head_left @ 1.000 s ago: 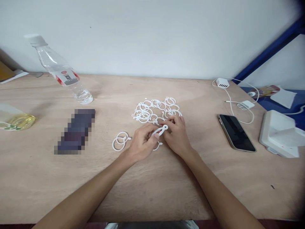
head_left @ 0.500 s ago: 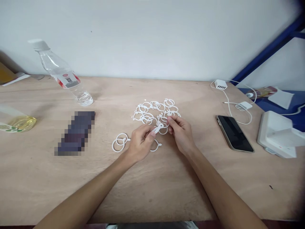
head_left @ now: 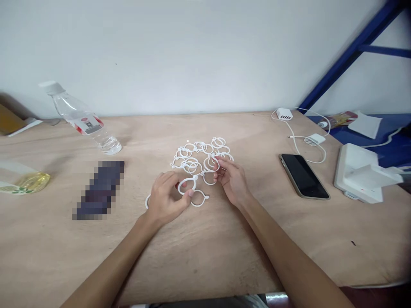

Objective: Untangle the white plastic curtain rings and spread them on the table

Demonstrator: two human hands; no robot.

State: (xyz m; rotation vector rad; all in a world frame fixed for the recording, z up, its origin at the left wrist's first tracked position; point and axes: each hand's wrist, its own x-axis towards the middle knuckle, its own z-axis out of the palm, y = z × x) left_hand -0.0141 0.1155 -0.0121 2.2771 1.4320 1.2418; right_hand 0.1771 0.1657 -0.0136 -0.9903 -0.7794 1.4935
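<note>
My left hand [head_left: 167, 197] holds a white curtain ring [head_left: 194, 185] between thumb and fingers, its small eyelet at the top. At the near edge of a loose pile of similar rings [head_left: 189, 164], my right hand [head_left: 231, 179] pinches another curtain ring [head_left: 205, 166] between thumb and forefinger. Below the left hand's ring, a separate ring [head_left: 198, 205] lies flat on the table. Part of one more ring [head_left: 147, 202] shows beside the left hand, which hides the rest.
A clear water bottle [head_left: 88, 124] and a pixelated dark object [head_left: 99, 188] are on the left, beside a container of yellow liquid [head_left: 35, 182]. To the right lie a phone [head_left: 303, 176], a white charger [head_left: 284, 114] with cables, and a white device [head_left: 358, 175].
My left hand has moved left and toward me, its ring now turned to show its full circle. My right hand has shifted slightly left and now grips a ring. The camera view has shifted.
</note>
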